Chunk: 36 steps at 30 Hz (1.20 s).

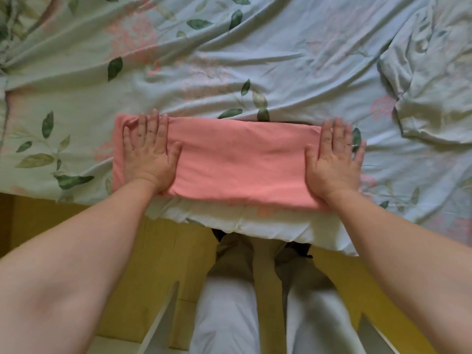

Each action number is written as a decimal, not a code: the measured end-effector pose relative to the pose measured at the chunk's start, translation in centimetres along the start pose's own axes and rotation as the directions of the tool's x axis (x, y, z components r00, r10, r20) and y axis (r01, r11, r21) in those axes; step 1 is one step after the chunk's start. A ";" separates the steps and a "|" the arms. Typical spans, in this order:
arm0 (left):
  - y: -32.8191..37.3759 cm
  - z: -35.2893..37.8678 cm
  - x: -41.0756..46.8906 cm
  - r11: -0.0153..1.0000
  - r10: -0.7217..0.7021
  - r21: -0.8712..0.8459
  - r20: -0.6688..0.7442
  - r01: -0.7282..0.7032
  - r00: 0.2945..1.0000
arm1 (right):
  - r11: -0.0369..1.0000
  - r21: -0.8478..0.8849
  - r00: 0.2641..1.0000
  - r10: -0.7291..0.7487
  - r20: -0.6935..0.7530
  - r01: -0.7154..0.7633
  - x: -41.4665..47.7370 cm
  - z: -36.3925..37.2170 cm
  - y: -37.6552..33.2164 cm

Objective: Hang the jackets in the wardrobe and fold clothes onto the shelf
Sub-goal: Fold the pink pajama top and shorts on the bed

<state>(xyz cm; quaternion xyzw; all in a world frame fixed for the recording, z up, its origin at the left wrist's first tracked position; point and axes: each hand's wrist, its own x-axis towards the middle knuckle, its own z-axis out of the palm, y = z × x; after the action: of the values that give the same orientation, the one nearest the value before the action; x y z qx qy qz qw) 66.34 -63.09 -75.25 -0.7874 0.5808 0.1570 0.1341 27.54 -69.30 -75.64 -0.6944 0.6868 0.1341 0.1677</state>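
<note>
Yellow floor [158, 241] lies nearest, beneath the bed edge. On the leaf-printed sheet [281, 60], near that edge, sits a folded pink garment [237, 164]. Left hand [150, 154] and right hand [334, 159] press flat on its ends, fingers straight, gripping nothing. A rumpled duvet [434, 85] lies beyond, right.

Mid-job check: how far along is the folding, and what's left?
Done: the pink garment lies on the floral bedsheet, folded into a long band. In hand: the left hand and right hand press flat on its two ends, fingers straight. Left: probably another fold, then putting it away; where it goes, and any hanging work, is out of view, so that cannot be judged.
</note>
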 end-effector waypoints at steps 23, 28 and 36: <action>17.4 0.4 -5.5 0.973 0.144 -0.170 -0.094 -0.159 0.985 | 0.669 0.733 0.964 0.256 -0.068 -0.126 -7.6 -9.6 -1.3; 23.4 0.1 -8.2 0.915 0.217 -0.336 -0.062 -0.225 0.974 | 0.702 0.707 0.948 0.274 -0.159 -0.084 -11.0 -15.8 -0.4; 28.1 -5.8 -12.6 0.300 0.065 -0.945 0.156 0.130 0.986 | 0.747 0.665 0.990 0.101 -0.099 -0.010 -13.6 -17.7 -5.2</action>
<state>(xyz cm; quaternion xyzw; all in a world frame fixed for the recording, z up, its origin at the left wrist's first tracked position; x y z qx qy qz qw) 36.52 -62.47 -65.63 -0.7096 0.3459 0.5316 -0.3068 31.63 -64.37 -53.65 -0.5762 0.7194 -0.1582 0.3542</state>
